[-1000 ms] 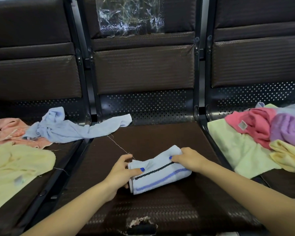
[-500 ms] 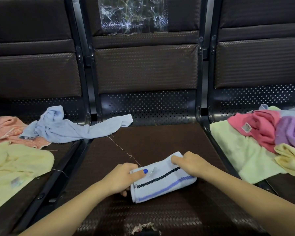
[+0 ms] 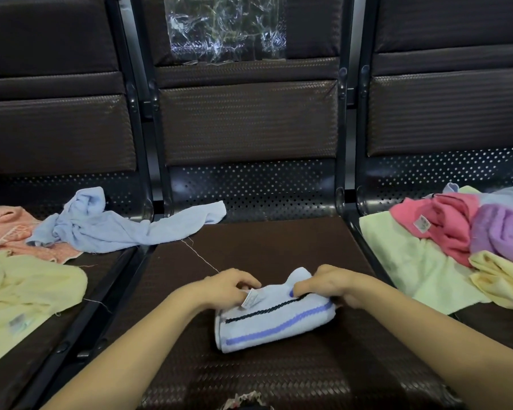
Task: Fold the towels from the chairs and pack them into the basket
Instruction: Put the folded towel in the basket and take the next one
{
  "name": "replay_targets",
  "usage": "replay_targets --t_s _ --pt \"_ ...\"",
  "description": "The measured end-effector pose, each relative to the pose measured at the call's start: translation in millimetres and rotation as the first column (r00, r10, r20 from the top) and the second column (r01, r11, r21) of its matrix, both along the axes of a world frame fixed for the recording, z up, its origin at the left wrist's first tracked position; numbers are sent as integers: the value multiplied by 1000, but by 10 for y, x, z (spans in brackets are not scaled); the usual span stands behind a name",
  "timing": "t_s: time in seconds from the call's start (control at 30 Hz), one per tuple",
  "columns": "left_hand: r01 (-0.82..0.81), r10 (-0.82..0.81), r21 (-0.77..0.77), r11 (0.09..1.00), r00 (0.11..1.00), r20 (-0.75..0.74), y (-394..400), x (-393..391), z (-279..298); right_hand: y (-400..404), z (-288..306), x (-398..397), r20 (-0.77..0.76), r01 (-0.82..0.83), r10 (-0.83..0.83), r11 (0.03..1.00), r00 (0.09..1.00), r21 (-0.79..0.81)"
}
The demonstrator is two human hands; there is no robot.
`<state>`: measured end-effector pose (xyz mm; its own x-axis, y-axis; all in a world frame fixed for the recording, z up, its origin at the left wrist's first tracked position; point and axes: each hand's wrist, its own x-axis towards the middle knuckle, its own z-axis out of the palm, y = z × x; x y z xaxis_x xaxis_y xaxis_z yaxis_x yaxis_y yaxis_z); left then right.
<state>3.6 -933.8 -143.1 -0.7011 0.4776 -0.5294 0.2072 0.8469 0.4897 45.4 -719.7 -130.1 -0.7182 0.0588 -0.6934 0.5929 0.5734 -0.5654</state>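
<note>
A folded light-blue towel [image 3: 274, 319] with a black and a purple stripe lies on the middle chair seat [image 3: 249, 247]. My left hand [image 3: 225, 287] pinches its far left edge, where a white label sticks out. My right hand [image 3: 328, 284] grips the far right edge with curled fingers. Loose towels lie on the neighbouring seats: a crumpled pale-blue towel [image 3: 107, 226], a peach towel [image 3: 6, 226] and a yellow towel [image 3: 24, 288] on the left. A green towel [image 3: 409, 258], pink towel [image 3: 447, 223], purple towel [image 3: 501, 229] and yellow towel [image 3: 501, 279] are on the right. No basket is in view.
Three dark brown chairs stand in a row with black metal frames [image 3: 148, 179] between them. A clear plastic sheet [image 3: 225, 28] hangs on the middle backrest. A loose thread [image 3: 200, 255] runs across the middle seat. A bit of patterned fabric [image 3: 243, 400] shows at the bottom edge.
Both hands have shifted to the towel's far edge and curled round it. The left thumb has lifted off the top and the label now shows.
</note>
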Motion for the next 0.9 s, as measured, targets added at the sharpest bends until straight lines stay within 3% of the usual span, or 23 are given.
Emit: replay_targets --t_s 0.1,0.33,0.5,0.7,0.8,0.9 --pt "-31 19 95 995 992 129 57 -36 2 100 18 33 -26 10 -15 982 1000 -188" --pt "-42 48 160 986 998 -33 388 149 140 280 205 224 -269 1 -102 936 958 -352" --pt "78 -58 206 975 993 -98 598 380 392 466 416 305 -361 65 -210 925 909 -374" --pt "178 -136 108 978 939 -315 794 626 489 686 561 409 -346 194 -373 870 861 -454" --pt "182 -113 167 969 928 -356 885 753 529 795 634 497 -328 186 -404 825 854 -533" --pt "148 -58 294 944 954 -294 988 885 551 891 716 591 -299 172 -441 758 846 -629"
